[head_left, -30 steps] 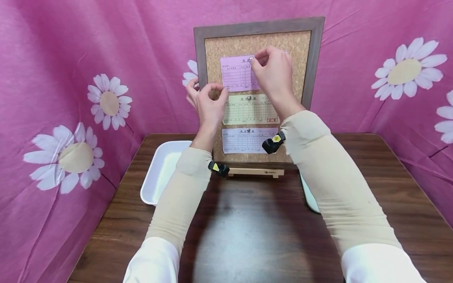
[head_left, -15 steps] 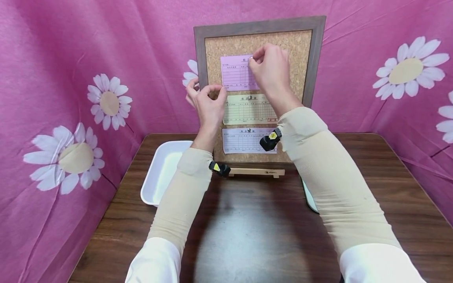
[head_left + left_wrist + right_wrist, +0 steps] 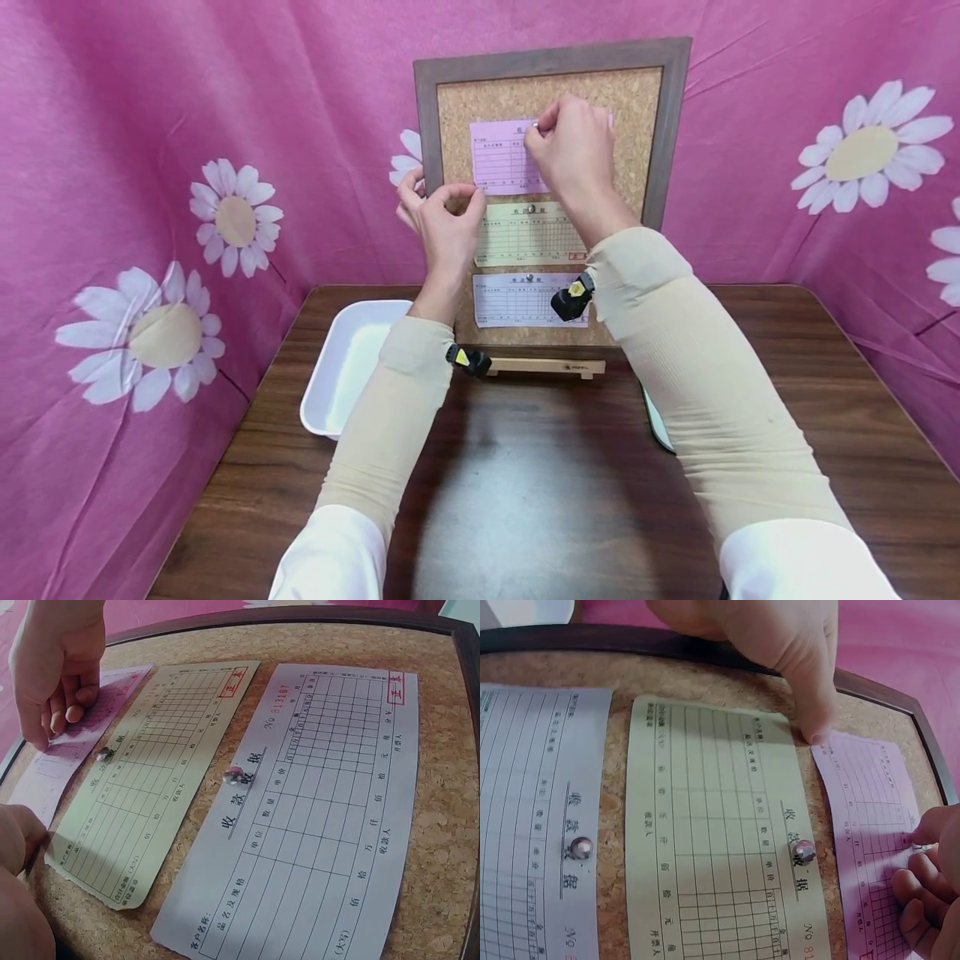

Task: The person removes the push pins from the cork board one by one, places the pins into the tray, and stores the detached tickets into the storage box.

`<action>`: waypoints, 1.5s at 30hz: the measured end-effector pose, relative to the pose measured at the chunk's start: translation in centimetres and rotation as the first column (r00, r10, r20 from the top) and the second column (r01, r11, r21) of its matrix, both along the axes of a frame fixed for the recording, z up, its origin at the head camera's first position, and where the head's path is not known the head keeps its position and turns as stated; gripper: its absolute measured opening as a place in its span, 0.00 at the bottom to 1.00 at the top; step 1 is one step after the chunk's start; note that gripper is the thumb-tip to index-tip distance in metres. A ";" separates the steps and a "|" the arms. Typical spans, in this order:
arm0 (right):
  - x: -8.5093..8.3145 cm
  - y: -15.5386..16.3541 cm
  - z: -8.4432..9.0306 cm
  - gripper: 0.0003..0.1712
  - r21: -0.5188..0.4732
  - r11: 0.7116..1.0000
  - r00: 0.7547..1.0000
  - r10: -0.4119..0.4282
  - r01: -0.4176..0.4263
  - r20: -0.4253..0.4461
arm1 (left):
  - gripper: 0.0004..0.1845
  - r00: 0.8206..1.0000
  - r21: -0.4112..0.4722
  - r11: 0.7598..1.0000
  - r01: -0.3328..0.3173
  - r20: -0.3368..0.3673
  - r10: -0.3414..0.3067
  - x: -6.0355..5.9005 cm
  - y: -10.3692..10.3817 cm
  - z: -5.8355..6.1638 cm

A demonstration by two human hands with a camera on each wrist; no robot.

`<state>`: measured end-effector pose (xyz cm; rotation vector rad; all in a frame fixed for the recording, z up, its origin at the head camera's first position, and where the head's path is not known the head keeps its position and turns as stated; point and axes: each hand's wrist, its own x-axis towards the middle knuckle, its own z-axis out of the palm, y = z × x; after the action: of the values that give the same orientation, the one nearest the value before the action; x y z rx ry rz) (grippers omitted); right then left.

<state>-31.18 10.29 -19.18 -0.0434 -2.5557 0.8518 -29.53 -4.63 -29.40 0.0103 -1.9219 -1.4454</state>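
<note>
A pink receipt (image 3: 497, 158) lies flat against the upper part of the corkboard (image 3: 637, 108). At its lower left corner my left hand (image 3: 446, 227) pinches the paper with thumb and index finger, the other fingers beside the frame's left edge. My right hand (image 3: 579, 158) pinches a small metallic pushpin (image 3: 928, 847) at the middle of the receipt's top edge; fingers hide most of the pin. Below are a yellow receipt (image 3: 513, 237) and a white receipt (image 3: 510, 307), each held by a round-headed silver pin, seen at the yellow one (image 3: 804, 850) and the white one (image 3: 581, 847).
The board leans on a small wooden stand (image 3: 547, 366) upon the dark wooden table (image 3: 517, 475). To the left stands a white plastic tray (image 3: 318, 387). A pale green-edged object (image 3: 657, 421) is partly hidden behind the right forearm. Pink flowered cloth (image 3: 337, 125) surrounds the table.
The right hand has shifted slightly left over the pink receipt's top edge, and the pin between its fingers is now more hidden. The left hand has stayed at the corner.
</note>
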 end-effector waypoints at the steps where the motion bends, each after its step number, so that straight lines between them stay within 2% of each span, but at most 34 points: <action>1: 0.0 0.0 0.0 0.18 0.004 1.000 1.000 0.001 -0.001 0.002 | 0.06 1.000 0.000 1.000 -0.001 0.000 0.001 0.0 0.0 0.0; 10: 0.1 -0.3 -0.1 0.12 0.055 0.998 1.000 -0.011 0.012 -0.016 | 0.07 1.000 -0.009 1.000 -0.002 -0.001 0.002 -0.1 0.1 0.1; 16: 0.1 -0.4 -0.1 0.15 0.081 0.996 1.000 -0.023 0.024 -0.009 | 0.07 1.000 -0.001 1.000 -0.008 0.004 0.008 -0.1 0.2 0.1; 20: 0.1 -0.3 -0.1 0.11 0.077 0.997 0.999 -0.021 0.024 -0.034 | 0.07 1.000 0.000 1.000 -0.008 0.002 0.008 -0.2 0.2 0.2; 26: 0.2 -0.1 -0.2 0.18 0.064 0.998 0.998 -0.018 0.022 -0.052 | 0.06 1.000 0.006 1.000 -0.011 0.009 0.011 -0.1 0.3 0.2; 33: 0.2 0.1 -0.1 0.19 0.051 0.998 0.999 -0.018 0.021 -0.047 | 0.05 1.000 0.037 0.999 0.000 0.029 -0.001 0.0 0.4 0.5; 45: 0.1 0.7 0.2 0.19 0.035 0.999 0.999 -0.039 0.039 -0.009 | 0.05 0.999 0.042 0.999 0.005 0.046 -0.007 0.0 0.9 0.6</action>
<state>-31.07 10.96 -18.98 -0.0779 -2.5527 0.7902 -29.51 -3.75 -28.77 0.0576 -1.9302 -1.5012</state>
